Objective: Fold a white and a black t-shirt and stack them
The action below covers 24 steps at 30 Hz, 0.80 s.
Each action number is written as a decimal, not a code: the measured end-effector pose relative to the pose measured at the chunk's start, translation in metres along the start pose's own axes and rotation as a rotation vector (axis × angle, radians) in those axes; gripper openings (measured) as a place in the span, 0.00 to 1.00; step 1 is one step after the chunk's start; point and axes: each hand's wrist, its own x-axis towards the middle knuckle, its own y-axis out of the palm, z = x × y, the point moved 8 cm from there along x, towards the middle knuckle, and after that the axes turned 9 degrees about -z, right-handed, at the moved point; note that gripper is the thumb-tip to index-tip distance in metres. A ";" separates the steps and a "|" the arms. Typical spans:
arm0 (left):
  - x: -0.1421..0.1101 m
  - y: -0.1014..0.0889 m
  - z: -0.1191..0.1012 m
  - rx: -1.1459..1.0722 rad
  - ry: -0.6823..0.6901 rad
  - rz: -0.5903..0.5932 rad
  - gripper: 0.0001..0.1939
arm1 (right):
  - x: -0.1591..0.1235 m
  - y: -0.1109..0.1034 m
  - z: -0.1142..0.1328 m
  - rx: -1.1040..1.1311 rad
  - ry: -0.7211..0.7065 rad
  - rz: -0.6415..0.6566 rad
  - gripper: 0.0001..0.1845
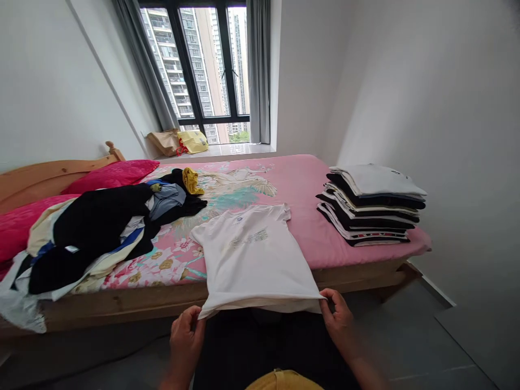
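A white T-shirt (260, 265) lies spread on the bed, its collar and sleeves toward the window and its hem stretched out past the bed's near edge. A small print and a faint patterned patch show on its chest. My left hand (187, 330) pinches the hem's left corner. At the right corner, my right hand (336, 314) grips the hem between thumb and fingers. The hem hangs taut between both hands, over my dark-clothed lap.
Loose clothes (101, 222) lie heaped at the bed's left, near pink pillows (111, 176). A tall stack of folded clothes (371, 206) stands at the right end. Bags (193, 142) sit on the windowsill. The wooden bed frame (134, 303) runs along the near side.
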 end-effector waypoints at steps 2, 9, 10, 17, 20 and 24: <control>-0.015 -0.005 0.000 0.013 -0.070 0.031 0.12 | -0.001 -0.006 0.005 -0.022 -0.028 0.006 0.13; -0.045 -0.020 -0.014 -0.297 -0.209 0.002 0.11 | 0.001 -0.012 -0.012 -0.024 0.114 -0.011 0.18; -0.048 -0.021 -0.016 -0.320 -0.249 -0.019 0.11 | -0.001 -0.011 -0.017 -0.001 0.194 -0.026 0.19; -0.051 -0.012 -0.027 -0.319 -0.399 0.078 0.14 | 0.002 -0.002 -0.018 -0.032 0.260 -0.017 0.18; -0.061 0.001 -0.016 -0.240 -0.431 0.203 0.15 | 0.002 0.008 -0.024 -0.116 0.105 0.134 0.13; -0.081 0.025 -0.003 -0.165 -0.406 0.410 0.17 | -0.005 0.006 -0.046 -0.170 -0.006 0.145 0.17</control>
